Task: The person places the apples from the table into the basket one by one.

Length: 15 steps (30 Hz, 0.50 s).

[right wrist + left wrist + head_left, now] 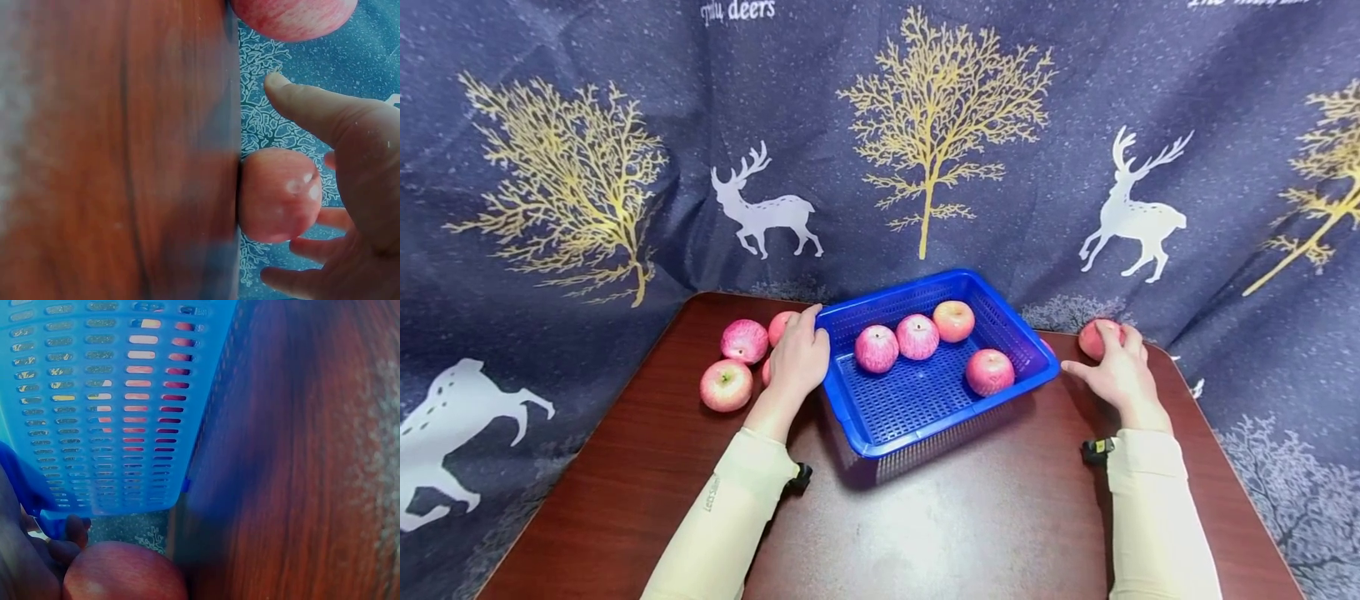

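A blue perforated plastic basket [917,433] on the brown table has several red apples in it, one of them an apple [990,372] near its right front corner. My left hand [801,354] grips the basket's left rim, its fingers partly hidden in the left wrist view; an apple [125,575] lies close beside that hand. At the table's far right, my right hand [1120,375] reaches to a red apple [1093,339]. In the right wrist view its fingers lie behind that apple [279,195], while the thumb stands well apart from it.
Left of the basket lie several more apples, including a red-striped apple [744,341] and a paler apple [726,385]. Another apple [1047,344] is mostly hidden behind the basket's right side. A dark curtain [850,125] with deer and trees hangs behind the table [925,533].
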### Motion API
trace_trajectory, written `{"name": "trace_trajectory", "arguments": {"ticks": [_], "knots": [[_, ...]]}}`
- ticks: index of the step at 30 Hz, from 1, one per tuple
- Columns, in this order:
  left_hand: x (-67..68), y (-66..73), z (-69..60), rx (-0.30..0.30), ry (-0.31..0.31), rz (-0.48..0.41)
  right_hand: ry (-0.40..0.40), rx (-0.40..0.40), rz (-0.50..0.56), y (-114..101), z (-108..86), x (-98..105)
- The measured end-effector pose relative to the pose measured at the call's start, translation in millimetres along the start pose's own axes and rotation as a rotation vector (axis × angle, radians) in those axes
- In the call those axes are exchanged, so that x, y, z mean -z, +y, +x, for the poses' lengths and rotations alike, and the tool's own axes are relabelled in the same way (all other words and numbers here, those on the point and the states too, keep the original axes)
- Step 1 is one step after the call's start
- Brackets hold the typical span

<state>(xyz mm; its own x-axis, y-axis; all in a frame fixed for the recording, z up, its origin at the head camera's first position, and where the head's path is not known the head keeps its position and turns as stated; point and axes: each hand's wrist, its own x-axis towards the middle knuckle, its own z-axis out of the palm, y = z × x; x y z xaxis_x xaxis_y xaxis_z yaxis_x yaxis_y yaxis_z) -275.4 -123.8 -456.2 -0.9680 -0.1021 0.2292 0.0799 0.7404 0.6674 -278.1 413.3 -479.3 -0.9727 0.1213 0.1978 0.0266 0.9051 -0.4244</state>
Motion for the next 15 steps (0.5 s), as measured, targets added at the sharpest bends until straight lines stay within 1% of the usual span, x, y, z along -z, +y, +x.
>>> {"name": "trace_trajectory", "arguments": {"ticks": [6, 11, 15], "knots": [[0.3, -2.2, 0.9, 0.018, -0.001, 0.010, -0.006, 0.017, -0.008, 0.0, 14.2, -0.1], [-1.1, -1.5, 1.9, 0.007, 0.003, 0.015, -0.023, -0.004, 0.000, 3.9, 21.4, -1.8], [-1.0, -1.7, -0.3, 0.016, 0.004, 0.018, -0.034, -0.009, -0.011, 4.9, 26.4, -4.4]]}}
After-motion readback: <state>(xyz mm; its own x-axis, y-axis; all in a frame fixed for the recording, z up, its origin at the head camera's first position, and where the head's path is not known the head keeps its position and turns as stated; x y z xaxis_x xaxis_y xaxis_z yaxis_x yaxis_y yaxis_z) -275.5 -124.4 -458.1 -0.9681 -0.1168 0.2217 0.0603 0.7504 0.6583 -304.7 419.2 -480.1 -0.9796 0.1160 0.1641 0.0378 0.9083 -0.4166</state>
